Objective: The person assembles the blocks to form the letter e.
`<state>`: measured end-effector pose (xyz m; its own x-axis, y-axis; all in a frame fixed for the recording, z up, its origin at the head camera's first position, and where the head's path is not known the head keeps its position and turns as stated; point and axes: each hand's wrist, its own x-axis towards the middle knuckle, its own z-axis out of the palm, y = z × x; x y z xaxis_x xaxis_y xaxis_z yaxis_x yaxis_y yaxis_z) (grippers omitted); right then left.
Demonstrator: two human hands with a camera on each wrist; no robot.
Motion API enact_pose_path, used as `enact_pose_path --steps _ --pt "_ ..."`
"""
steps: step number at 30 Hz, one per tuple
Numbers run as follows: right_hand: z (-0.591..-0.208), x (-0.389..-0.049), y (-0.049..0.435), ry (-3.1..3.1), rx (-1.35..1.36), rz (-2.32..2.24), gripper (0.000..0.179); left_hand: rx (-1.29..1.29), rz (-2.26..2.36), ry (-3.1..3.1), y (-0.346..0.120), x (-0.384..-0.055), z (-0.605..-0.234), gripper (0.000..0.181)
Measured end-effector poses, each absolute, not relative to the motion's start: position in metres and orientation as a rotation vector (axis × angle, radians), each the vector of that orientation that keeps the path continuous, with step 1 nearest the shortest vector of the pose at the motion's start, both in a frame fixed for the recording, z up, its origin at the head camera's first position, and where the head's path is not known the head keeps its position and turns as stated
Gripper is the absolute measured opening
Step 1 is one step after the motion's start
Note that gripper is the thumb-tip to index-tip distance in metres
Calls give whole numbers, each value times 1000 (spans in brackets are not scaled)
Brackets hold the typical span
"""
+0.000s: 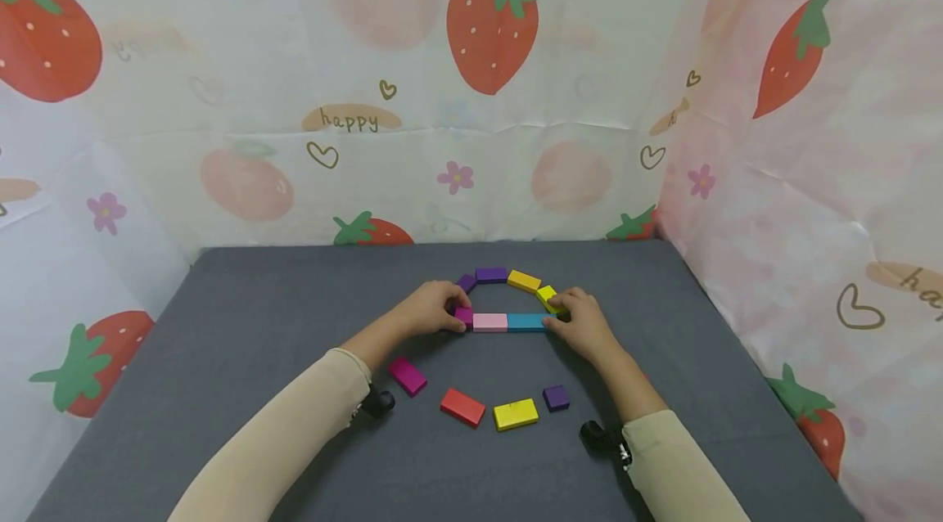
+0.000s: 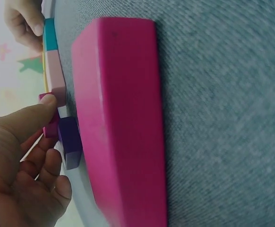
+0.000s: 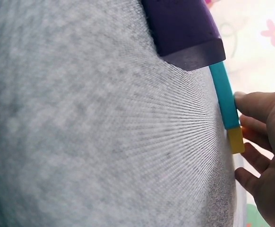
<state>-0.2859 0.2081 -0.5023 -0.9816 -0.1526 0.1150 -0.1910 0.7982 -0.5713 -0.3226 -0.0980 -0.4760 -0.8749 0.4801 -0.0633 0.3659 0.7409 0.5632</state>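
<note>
On the grey cloth, a pink block (image 1: 489, 322) and a blue block (image 1: 525, 323) lie end to end in a straight row. My left hand (image 1: 433, 305) pinches a small magenta block (image 2: 51, 124) at the row's left end, thumb on top. At the right end, my right hand (image 1: 587, 328) holds the blue block, thumb against its near side and fingers behind. Beyond the row, purple blocks (image 1: 491, 275), an orange block (image 1: 524, 281) and a yellow block (image 1: 547, 295) form an arch, its lower ends partly hidden by my hands.
Nearer me, a loose magenta block (image 1: 408, 375), a red block (image 1: 462, 407), a bright yellow block (image 1: 516, 414) and a small purple block (image 1: 556, 398) lie in a curve between my forearms. Strawberry-print cloth (image 1: 516, 203) hangs behind the table and at both sides.
</note>
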Motion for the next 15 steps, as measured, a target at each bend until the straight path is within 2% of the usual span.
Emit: enact_pose_path --steps 15 --pt "-502 -287 209 -2920 295 939 41 744 755 2778 -98 -325 -481 28"
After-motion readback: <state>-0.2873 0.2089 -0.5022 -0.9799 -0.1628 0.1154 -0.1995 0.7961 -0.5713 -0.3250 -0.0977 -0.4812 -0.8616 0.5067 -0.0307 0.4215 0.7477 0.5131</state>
